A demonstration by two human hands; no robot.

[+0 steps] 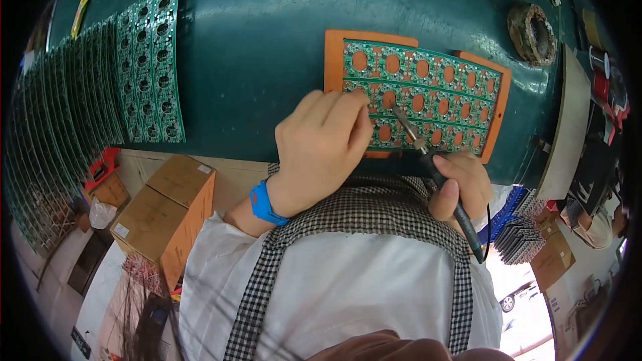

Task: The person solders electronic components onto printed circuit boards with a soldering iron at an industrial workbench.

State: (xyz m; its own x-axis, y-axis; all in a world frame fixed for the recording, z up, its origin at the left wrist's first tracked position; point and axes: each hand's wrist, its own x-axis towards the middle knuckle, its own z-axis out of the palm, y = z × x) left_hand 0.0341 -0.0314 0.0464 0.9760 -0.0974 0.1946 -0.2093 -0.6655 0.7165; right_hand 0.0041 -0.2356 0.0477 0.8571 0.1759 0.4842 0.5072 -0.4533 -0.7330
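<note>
A green panel of circuit boards with oval cut-outs lies in an orange holder on the dark green table. My right hand grips a black-handled soldering iron; its metal tip touches the panel near the left middle row. My left hand, with a blue wristband on the wrist, is curled at the panel's left edge, fingertips resting next to the iron's tip. Whether it pinches something thin is hidden.
A row of overlapping green circuit board panels lies along the table's left side. A brown ring-shaped tip-cleaning pad sits at the far right. Cardboard boxes stand on the floor at the left. Blue racks are at the lower right.
</note>
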